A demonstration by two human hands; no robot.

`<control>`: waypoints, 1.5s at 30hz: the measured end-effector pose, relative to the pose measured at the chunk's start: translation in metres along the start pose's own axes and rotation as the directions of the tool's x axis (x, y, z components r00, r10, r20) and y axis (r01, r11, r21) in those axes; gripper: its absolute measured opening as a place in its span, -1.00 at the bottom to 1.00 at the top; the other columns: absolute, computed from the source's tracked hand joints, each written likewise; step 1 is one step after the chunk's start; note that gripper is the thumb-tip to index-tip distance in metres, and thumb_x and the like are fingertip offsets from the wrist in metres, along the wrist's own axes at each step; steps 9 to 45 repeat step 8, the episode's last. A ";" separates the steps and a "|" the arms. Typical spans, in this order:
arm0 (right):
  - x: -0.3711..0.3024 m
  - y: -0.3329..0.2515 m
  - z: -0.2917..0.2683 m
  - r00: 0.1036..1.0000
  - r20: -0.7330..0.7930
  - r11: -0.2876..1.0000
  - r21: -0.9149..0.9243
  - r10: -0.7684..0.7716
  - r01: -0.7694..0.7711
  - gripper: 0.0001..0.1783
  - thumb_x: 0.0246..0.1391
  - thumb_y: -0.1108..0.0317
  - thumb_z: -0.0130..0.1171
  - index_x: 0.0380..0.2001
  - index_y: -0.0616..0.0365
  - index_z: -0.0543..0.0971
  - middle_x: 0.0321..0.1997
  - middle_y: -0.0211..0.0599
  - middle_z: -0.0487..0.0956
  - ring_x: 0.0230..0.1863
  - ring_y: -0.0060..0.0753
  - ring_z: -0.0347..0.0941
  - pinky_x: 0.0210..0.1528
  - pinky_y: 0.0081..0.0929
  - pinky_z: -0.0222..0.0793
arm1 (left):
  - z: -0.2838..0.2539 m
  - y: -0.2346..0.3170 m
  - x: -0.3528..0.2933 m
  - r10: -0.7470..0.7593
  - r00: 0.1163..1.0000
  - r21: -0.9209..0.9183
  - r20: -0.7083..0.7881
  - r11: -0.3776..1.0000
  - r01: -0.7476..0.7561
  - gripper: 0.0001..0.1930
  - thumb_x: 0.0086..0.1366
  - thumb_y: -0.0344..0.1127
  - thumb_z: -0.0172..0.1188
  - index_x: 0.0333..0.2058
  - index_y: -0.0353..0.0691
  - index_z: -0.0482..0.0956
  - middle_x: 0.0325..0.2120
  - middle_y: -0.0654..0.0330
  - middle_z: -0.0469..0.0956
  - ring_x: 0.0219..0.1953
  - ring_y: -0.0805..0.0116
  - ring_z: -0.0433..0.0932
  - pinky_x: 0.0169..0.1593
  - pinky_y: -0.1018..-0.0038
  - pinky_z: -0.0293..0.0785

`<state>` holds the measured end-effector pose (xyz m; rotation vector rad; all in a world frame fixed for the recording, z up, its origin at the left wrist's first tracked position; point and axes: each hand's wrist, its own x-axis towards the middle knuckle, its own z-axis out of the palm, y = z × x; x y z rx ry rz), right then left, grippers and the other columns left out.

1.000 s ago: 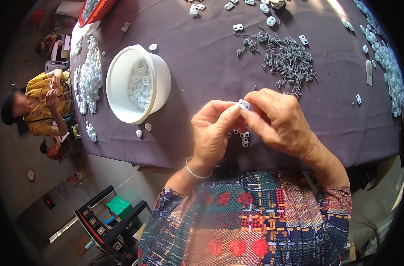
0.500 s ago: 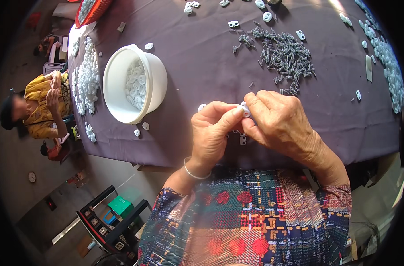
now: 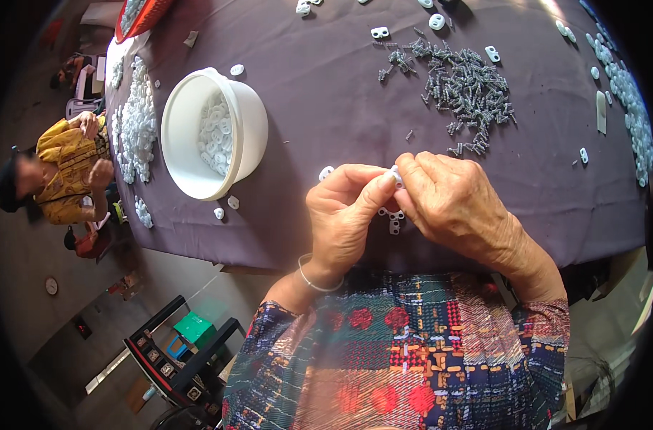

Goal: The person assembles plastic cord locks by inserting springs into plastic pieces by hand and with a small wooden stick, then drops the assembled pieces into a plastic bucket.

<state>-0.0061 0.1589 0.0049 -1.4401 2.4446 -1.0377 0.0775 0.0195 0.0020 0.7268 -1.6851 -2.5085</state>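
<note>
My left hand [image 3: 339,226] and my right hand [image 3: 457,197] meet at the near middle of the table. Pinched between their fingertips is a small white plastic cord lock [image 3: 397,177], mostly covered by the fingers. Whether a spring is in it is hidden. Beyond the left fingers lies a white oval piece [image 3: 326,173], and several two-hole white pieces [image 3: 394,227] show beneath the hands. A heap of small metal springs [image 3: 470,93] spreads past my right hand, with one loose spring [image 3: 410,135] nearer the fingers.
A white tub [image 3: 251,125] holding white pieces stands left on the dark tablecloth [image 3: 319,79]. White pieces are heaped at the left edge [image 3: 136,122] and right edge [image 3: 638,129]. A red basket [image 3: 146,21] sits far left. Another person [image 3: 65,168] is beyond the table's left side.
My fingers have shifted slightly around the cord lock, which stays between both hands. The view has moved a little. The other person's hands, together before, are now apart.
</note>
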 end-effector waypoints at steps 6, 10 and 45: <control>0.000 0.002 0.004 1.000 -0.006 1.000 0.001 -0.023 0.023 -0.85 -0.13 0.44 0.10 -0.56 0.25 0.35 -0.61 -0.23 0.39 -0.59 -0.29 0.42 -0.59 -0.45 0.38 | -0.001 -0.002 0.001 0.008 1.000 0.016 0.008 1.000 -0.008 -0.89 0.19 -0.45 0.16 -0.33 -0.38 0.53 -0.44 0.15 0.57 -0.45 0.50 0.51 -0.34 0.62 0.47; -0.001 0.001 0.005 1.000 -0.014 1.000 0.022 -0.006 0.006 -0.84 -0.14 0.43 0.11 -0.55 0.25 0.35 -0.60 -0.22 0.38 -0.57 -0.30 0.43 -0.59 -0.46 0.38 | -0.001 -0.002 0.001 0.012 1.000 0.009 0.009 1.000 -0.012 -0.89 0.19 -0.45 0.16 -0.33 -0.39 0.53 -0.44 0.15 0.57 -0.44 0.49 0.51 -0.34 0.62 0.47; -0.001 0.001 0.005 1.000 -0.014 1.000 0.022 -0.006 0.006 -0.84 -0.14 0.43 0.11 -0.55 0.25 0.35 -0.60 -0.22 0.38 -0.57 -0.30 0.43 -0.59 -0.46 0.38 | -0.001 -0.002 0.001 0.012 1.000 0.009 0.009 1.000 -0.012 -0.89 0.19 -0.45 0.16 -0.33 -0.39 0.53 -0.44 0.15 0.57 -0.44 0.49 0.51 -0.34 0.62 0.47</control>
